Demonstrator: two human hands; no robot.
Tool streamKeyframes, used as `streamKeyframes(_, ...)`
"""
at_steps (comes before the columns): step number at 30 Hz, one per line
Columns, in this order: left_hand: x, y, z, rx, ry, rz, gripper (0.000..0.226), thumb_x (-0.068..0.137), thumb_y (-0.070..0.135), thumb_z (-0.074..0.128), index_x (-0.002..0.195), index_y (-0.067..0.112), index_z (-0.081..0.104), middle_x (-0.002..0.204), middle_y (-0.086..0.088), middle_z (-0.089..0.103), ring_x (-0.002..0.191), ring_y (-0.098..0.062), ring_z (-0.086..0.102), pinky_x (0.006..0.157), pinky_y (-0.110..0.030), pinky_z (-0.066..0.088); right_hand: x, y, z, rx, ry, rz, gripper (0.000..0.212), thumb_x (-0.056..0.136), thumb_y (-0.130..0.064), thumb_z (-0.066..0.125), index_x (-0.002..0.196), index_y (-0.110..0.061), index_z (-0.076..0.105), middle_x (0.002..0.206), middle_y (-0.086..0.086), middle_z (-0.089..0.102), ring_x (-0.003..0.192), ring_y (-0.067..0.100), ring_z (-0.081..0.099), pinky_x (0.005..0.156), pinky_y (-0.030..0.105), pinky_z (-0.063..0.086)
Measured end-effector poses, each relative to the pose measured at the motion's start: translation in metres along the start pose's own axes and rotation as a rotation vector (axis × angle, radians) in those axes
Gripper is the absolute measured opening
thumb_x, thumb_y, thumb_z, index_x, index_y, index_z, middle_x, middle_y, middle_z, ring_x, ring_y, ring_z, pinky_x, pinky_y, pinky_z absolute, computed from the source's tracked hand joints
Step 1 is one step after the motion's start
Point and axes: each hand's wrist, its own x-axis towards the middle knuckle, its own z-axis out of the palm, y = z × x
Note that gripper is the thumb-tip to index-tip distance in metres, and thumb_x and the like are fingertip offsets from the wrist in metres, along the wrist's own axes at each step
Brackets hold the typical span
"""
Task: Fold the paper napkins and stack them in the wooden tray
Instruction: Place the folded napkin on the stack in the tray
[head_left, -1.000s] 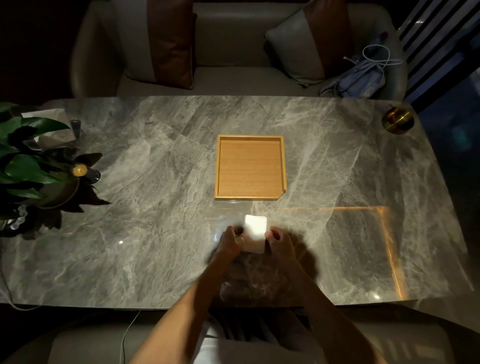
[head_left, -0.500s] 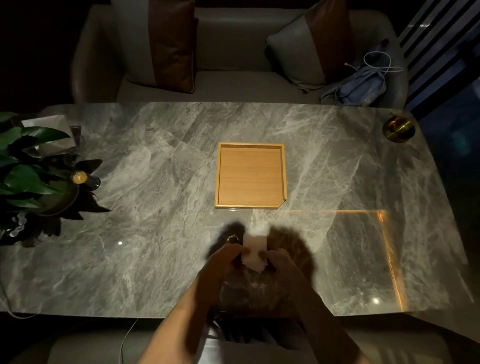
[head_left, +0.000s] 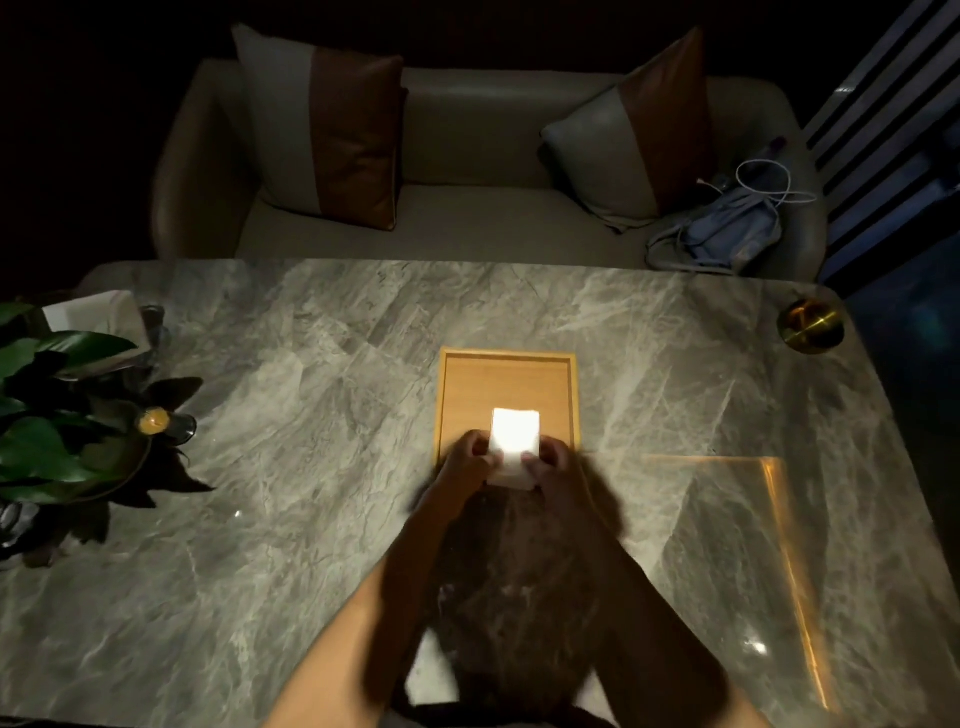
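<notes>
A folded white paper napkin, brightly lit, is held between both hands over the near edge of the square wooden tray. My left hand grips its left side and my right hand grips its right side. The napkin's far half hangs over the tray's inside; its near half is past the tray's front rim. Whether it touches the tray floor I cannot tell. The rest of the tray's floor is bare wood.
The tray sits mid-table on a grey marble table. A leafy plant and a white box stand at the left edge, a brass ball at the far right corner. A sofa with cushions and a blue bag lies beyond.
Both hands lifted the folded napkin off the table in front of the tray and carried it forward over the tray's near edge.
</notes>
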Motion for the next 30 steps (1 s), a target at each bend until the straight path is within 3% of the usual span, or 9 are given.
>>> streamKeyframes(1,0.01,0.005,0.0,0.034,0.012,0.019,0.033,0.097,0.01,0.062,0.129,0.002,0.058,0.101,-0.004,0.069,0.117,-0.035,0.064,0.059,-0.012,0.045,0.013,-0.004,0.0,-0.06,-0.009,-0.007,0.04,0.094,-0.01,0.065,0.131,-0.002,0.056,0.126,0.019,0.063,0.116,0.036,0.061,0.099,0.054,0.051)
streamKeyframes(5,0.053,0.02,0.0,0.115,0.03,0.013,0.038,0.097,0.008,0.061,0.135,0.003,0.055,0.133,-0.019,0.063,0.123,-0.034,0.061,0.089,-0.03,0.051,0.061,-0.015,0.011,-0.151,-0.017,-0.007,0.042,0.093,-0.011,0.067,0.132,0.002,0.056,0.128,0.023,0.063,0.118,0.038,0.06,0.099,0.053,0.051)
streamKeyframes(7,0.062,0.016,0.004,0.151,0.025,-0.038,0.043,0.098,0.013,0.061,0.138,0.003,0.052,0.135,-0.019,0.061,0.124,-0.033,0.06,0.1,-0.037,0.052,0.072,-0.006,0.014,-0.163,0.021,-0.007,0.049,0.092,-0.008,0.068,0.137,0.002,0.052,0.133,0.022,0.06,0.123,0.036,0.057,0.103,0.048,0.049)
streamKeyframes(12,0.069,0.012,0.013,0.156,0.205,-0.047,0.042,0.094,0.016,0.06,0.133,0.0,0.053,0.126,-0.021,0.063,0.117,-0.036,0.061,0.096,-0.045,0.055,0.08,0.01,0.021,-0.128,0.083,-0.001,0.054,0.094,-0.009,0.063,0.145,-0.001,0.046,0.141,0.022,0.053,0.128,0.034,0.053,0.103,0.04,0.048)
streamKeyframes(15,0.067,0.011,0.016,0.098,0.139,0.027,0.041,0.096,0.009,0.057,0.136,0.0,0.052,0.131,-0.018,0.061,0.119,-0.031,0.06,0.083,-0.032,0.052,0.081,0.015,0.026,-0.155,0.076,0.007,0.054,0.096,-0.011,0.06,0.148,-0.005,0.044,0.145,0.024,0.043,0.132,0.038,0.047,0.108,0.051,0.044)
streamKeyframes(19,0.066,0.009,0.017,0.066,0.085,0.057,0.047,0.094,0.005,0.059,0.14,-0.002,0.05,0.132,-0.02,0.06,0.119,-0.032,0.059,0.081,-0.03,0.049,0.083,0.015,0.032,-0.271,-0.008,0.017,0.057,0.097,-0.015,0.057,0.151,-0.014,0.04,0.152,0.024,0.034,0.137,0.041,0.041,0.112,0.054,0.039)
streamKeyframes(23,0.069,0.01,0.015,0.095,0.067,0.043,0.053,0.093,0.004,0.057,0.146,0.001,0.046,0.139,-0.023,0.053,0.124,-0.036,0.055,0.097,-0.043,0.055,0.085,0.011,0.034,-0.299,-0.063,0.005,0.061,0.096,-0.011,0.06,0.152,-0.017,0.039,0.154,0.022,0.031,0.139,0.039,0.039,0.113,0.047,0.039)
streamKeyframes(25,0.069,0.01,0.014,0.156,0.023,0.053,0.057,0.094,0.004,0.055,0.15,0.004,0.042,0.146,-0.024,0.042,0.13,-0.039,0.049,0.106,-0.052,0.05,0.085,0.011,0.033,-0.315,-0.086,-0.005,0.063,0.096,-0.009,0.061,0.153,-0.015,0.036,0.156,0.022,0.028,0.14,0.038,0.038,0.114,0.045,0.038)
streamKeyframes(30,0.068,0.005,0.009,0.115,0.078,0.023,0.066,0.094,0.003,0.053,0.156,0.007,0.03,0.152,-0.023,0.032,0.138,-0.041,0.039,0.112,-0.056,0.042,0.088,0.011,0.03,-0.316,-0.09,0.028,0.068,0.095,-0.002,0.06,0.155,-0.015,0.031,0.154,0.022,0.03,0.139,0.035,0.038,0.107,0.031,0.038)
